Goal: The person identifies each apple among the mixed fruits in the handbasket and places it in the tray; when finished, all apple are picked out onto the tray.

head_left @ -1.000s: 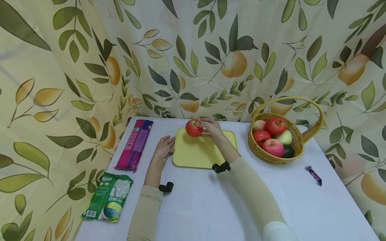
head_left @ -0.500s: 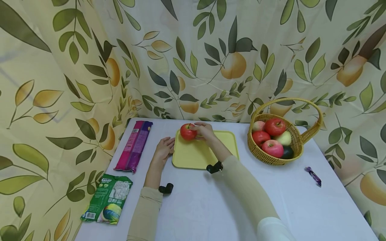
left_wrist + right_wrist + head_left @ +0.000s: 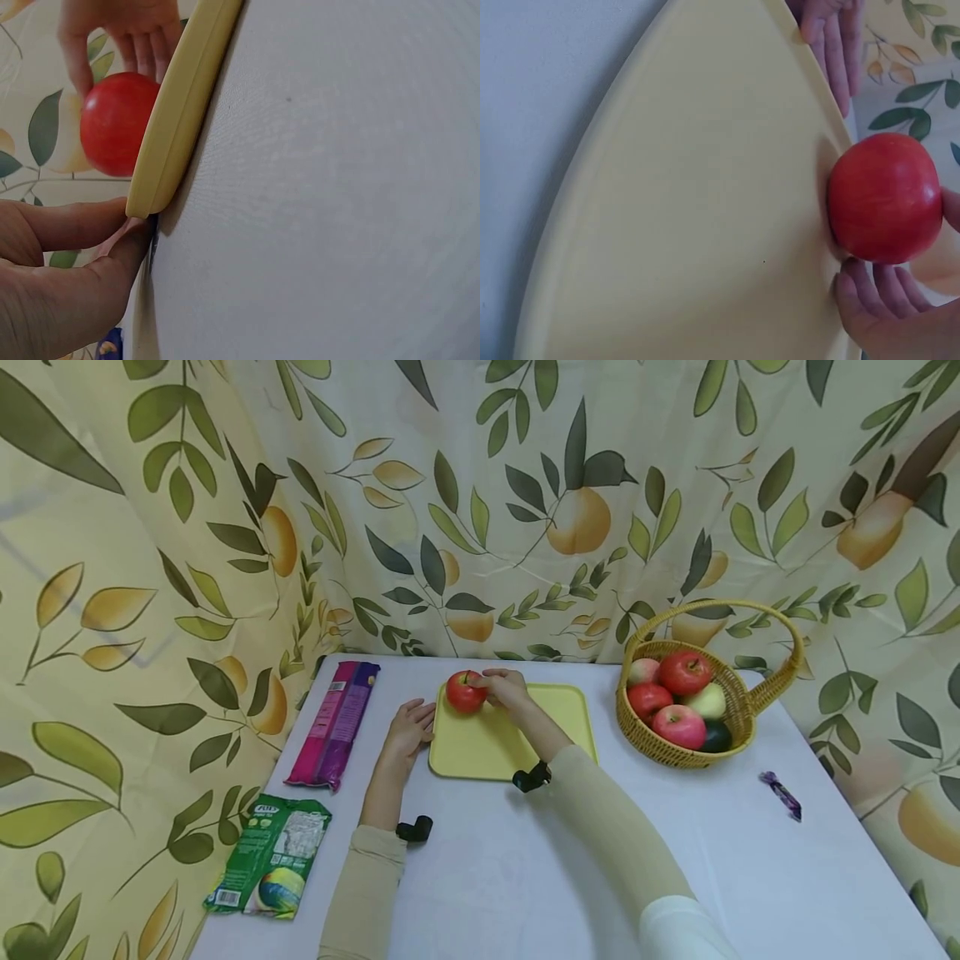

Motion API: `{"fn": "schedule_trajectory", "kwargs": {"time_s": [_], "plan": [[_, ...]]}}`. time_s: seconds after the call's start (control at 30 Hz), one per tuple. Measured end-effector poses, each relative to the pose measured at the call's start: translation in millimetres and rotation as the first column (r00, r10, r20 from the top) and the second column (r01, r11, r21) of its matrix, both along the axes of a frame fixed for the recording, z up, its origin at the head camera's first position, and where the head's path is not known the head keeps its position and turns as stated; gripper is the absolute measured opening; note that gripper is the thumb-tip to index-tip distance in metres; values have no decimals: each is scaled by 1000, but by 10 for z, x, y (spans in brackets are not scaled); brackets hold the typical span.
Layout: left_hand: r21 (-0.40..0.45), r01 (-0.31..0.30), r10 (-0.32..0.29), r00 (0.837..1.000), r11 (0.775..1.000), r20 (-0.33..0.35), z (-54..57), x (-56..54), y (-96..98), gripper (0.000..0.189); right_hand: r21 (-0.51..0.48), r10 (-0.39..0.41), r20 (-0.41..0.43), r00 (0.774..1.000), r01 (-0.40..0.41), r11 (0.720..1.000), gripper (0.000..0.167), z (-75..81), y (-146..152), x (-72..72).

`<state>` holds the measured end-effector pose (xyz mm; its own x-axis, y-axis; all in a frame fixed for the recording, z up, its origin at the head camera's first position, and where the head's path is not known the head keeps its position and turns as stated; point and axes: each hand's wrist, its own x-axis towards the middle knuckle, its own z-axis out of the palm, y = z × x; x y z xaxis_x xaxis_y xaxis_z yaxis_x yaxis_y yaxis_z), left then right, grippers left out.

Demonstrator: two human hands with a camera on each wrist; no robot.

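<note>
A red apple (image 3: 466, 692) rests at the far left corner of a yellow tray (image 3: 480, 756) on the table. My right hand (image 3: 507, 690) holds the apple from its right side, thumb on top and fingers low against it, as the right wrist view shows at the fruit (image 3: 885, 199). At the tray's left edge, my left hand (image 3: 408, 731) pinches the rim between thumb and fingers. The left wrist view shows this grip close up, with the left hand (image 3: 67, 270) at the tray's corner (image 3: 169, 120).
A wicker basket (image 3: 675, 758) of several fruits stands to the right, with a wrapped candy (image 3: 781, 795) in front of it. On the left lie a pink-purple snack packet (image 3: 333, 724) and a green packet (image 3: 270, 856). A patterned curtain (image 3: 525, 510) hangs behind.
The right hand has moved the apple left and down onto the tray's far left corner. Over the last half second it has barely shifted. The left hand stays at the tray's edge.
</note>
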<state>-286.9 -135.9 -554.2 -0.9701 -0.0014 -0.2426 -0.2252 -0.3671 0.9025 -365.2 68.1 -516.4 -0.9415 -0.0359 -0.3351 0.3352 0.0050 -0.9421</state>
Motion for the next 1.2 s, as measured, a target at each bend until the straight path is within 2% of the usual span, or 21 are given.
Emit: {"fn": "schedule_trajectory", "kwargs": {"time_s": [0.23, 0.43, 0.7, 0.93, 1.2], "plan": [[-2, 3, -3, 1000, 1000, 14, -14, 23, 23, 93, 30, 16, -11, 1000, -16, 999, 67, 63, 88, 59], [-5, -1, 1, 1000, 1000, 22, -13, 12, -10, 92, 38, 32, -89, 995, -29, 999, 58, 293, 178, 142], [-32, -5, 6, 999, 999, 40, -18, -15, -33, 88, 58, 93, -145, 985, -86, 995, 54, 567, 420, 230], [-32, 4, -2, 998, 999, 57, -25, -12, -15, 84, 54, 82, -207, 975, -72, 996, 52, 831, 730, 390], [-47, 5, -2, 998, 999, 60, -4, -6, 10, 81, 47, 33, -269, 963, -21, 999, 48, 1044, 1083, 536]]}}
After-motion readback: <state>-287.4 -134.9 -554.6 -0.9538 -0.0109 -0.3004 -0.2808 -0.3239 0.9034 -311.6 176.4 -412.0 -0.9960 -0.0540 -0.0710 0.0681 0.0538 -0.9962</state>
